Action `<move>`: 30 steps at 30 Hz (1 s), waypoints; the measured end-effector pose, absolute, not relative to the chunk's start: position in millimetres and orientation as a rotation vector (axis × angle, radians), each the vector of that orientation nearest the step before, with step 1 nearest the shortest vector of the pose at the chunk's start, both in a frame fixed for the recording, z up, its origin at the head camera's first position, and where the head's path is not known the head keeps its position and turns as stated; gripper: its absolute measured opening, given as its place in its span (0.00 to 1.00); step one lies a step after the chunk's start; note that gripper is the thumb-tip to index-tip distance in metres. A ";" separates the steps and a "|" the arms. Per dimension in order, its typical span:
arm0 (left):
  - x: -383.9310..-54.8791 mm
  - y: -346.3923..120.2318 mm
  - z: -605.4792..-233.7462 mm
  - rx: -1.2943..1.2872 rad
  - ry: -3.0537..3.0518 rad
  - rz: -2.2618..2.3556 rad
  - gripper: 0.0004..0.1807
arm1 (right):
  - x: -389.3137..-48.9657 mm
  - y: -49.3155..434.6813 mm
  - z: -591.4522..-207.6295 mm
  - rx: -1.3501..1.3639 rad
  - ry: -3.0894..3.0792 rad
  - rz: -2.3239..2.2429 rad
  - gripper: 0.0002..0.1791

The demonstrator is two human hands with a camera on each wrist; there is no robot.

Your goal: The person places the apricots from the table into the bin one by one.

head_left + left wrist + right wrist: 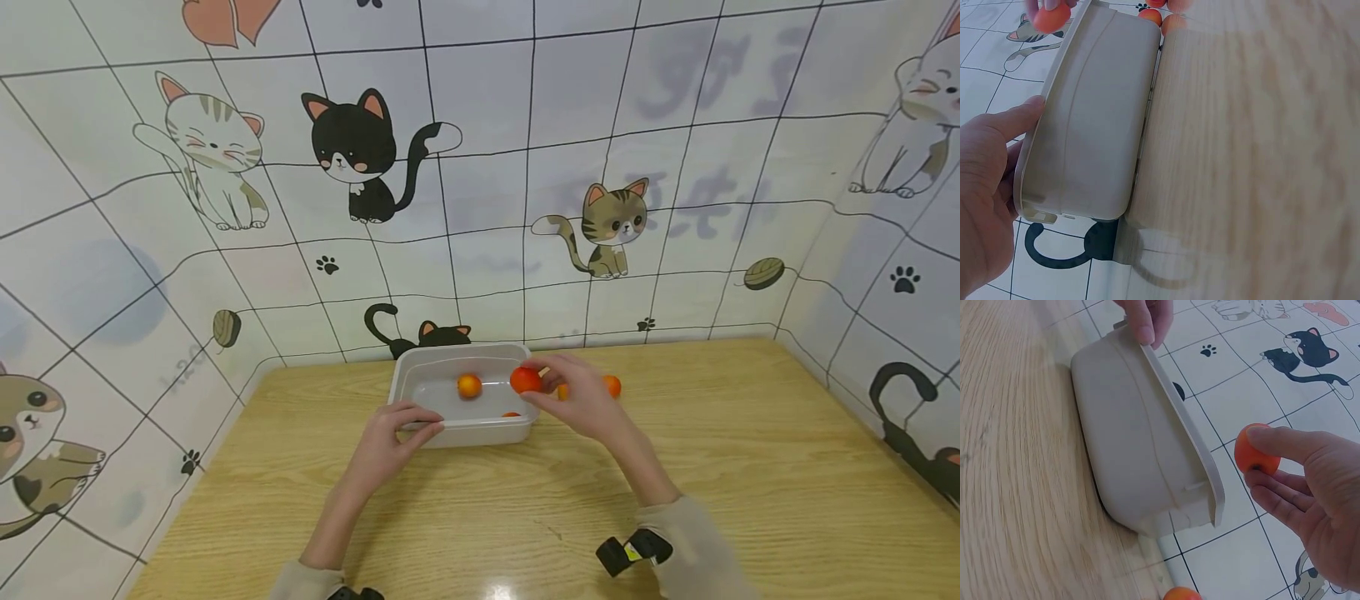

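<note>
Your bin [487, 432] sits on the counter [525, 517], just before the wall [487, 208]. Inside it, one fruit [469, 386] lies near the middle and a second fruit [511, 414] lies front right, mostly hidden behind the front side. Your left hand [382, 446] is at the front-left rim; your right hand [581, 396] holds a third fruit [525, 381] above the right end. Right of the bin, partly behind that hand, two more fruits [613, 387] lie on the counter.

Beige slvs [703, 552], blk boxy R wrist cam [615, 557] w/ small yellow label [632, 552], blk L wrist cam [357, 594]
</note>
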State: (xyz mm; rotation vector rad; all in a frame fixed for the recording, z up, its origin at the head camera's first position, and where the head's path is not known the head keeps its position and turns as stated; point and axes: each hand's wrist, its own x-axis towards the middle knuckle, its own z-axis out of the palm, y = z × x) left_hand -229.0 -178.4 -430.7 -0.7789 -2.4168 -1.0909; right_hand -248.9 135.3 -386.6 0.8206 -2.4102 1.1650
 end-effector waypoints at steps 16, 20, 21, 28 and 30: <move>-228.9 -177.9 -430.1 -0.785 -2.405 -1.066 0.05 | -253.7 113.8 -390.5 0.855 -2.396 1.258 0.21; -228.0 -177.7 -429.4 -0.777 -2.409 -1.071 0.05 | -253.6 112.1 -392.4 0.863 -2.410 1.264 0.21; -227.9 -177.7 -429.3 -0.775 -2.410 -1.071 0.05 | -254.0 111.9 -393.1 0.864 -2.413 1.265 0.21; -228.5 -178.0 -430.1 -0.774 -2.414 -1.077 0.05 | -255.9 111.4 -398.0 0.859 -2.430 1.279 0.21; -228.8 -178.0 -430.4 -0.783 -2.406 -1.083 0.05 | -256.3 111.5 -398.6 0.860 -2.427 1.279 0.21</move>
